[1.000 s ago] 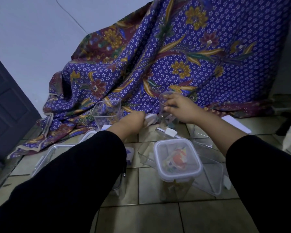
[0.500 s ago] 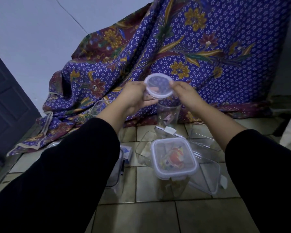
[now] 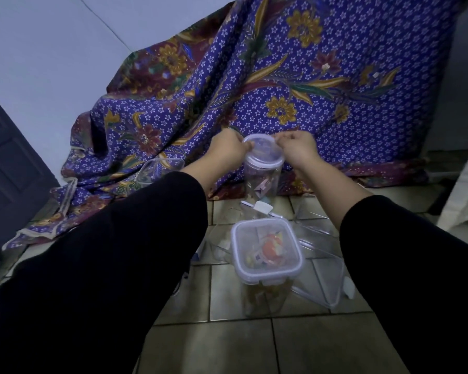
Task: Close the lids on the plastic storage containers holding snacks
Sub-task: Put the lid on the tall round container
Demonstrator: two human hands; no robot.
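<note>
**Round lid being seated on tall jar**

Step in hand: the round lid (image 3: pixel 264 150) is held over the mouth of the tall jar (image 3: pixel 262 182), which stands on the tiled floor (image 3: pixel 227 344) at the foot of the draped batik cloth (image 3: pixel 322 85). The lid is pinched at its rim from both sides: left hand (image 3: pixel 229 149) on the left edge, right hand (image 3: pixel 299 151) on the right edge, fingers of both clamped on the rim. The lid appears to sit on the jar mouth, roughly level. Whether it is fully pressed home cannot be told. Snack wrappers are seen inside the jar.

Nearer the camera, a square tub (image 3: pixel 266 255) with snacks stands with its lid on; whether its latches are snapped down cannot be told. A loose flat lid (image 3: pixel 322 276) lies just right of it on the floor. Another clear tub (image 3: pixel 160 171) sits at the left, at the cloth edge, partly hidden by the left sleeve (image 3: pixel 106 265). No lid is seen on it.

Judged progress: one tub likely done, jar in work, at least one open container left.

Next move calls for: even downward pressure around the rim, or a twist if threaded (type cannot be told). The jar is tall and narrow, so tipping is a risk under off-centre push; one hand is better shifted to the body for bracing.
</note>
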